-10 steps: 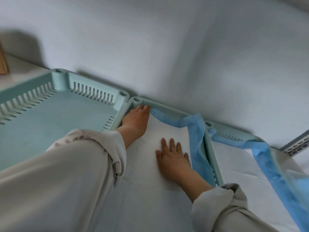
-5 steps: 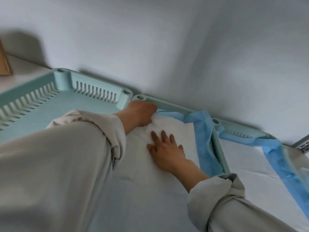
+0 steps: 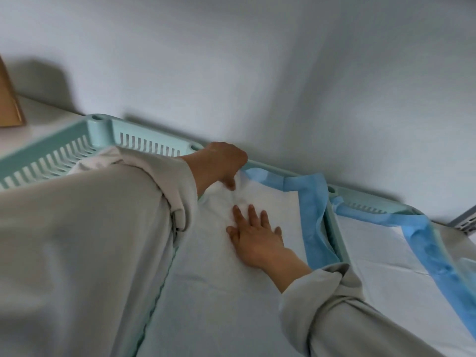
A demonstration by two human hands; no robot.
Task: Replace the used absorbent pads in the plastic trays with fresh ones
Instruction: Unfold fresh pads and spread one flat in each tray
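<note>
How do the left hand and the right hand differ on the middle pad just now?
The left hand is curled at the far left corner, pinching the pad into a bunch; the right hand lies flat with fingers spread, pressing the pad down. The left hand is up against the tray rim; the right hand is nearer the pad's middle, away from the rim. Both touch the same white pad with the blue border.

Three pale teal plastic trays are sitting in a row along the wall: left tray (image 3: 144,141) at about 10 o'clock, middle tray (image 3: 334,228) dead centre, right tray (image 3: 371,202) at 3 o'clock. Two white pads with blue edging are showing, middle pad (image 3: 273,199) and right pad (image 3: 381,243), one per tray. Two hands are working, left hand (image 3: 219,161) and right hand (image 3: 255,235). One brown cardboard piece (image 3: 10,104) is poking in at 9 o'clock.
</note>
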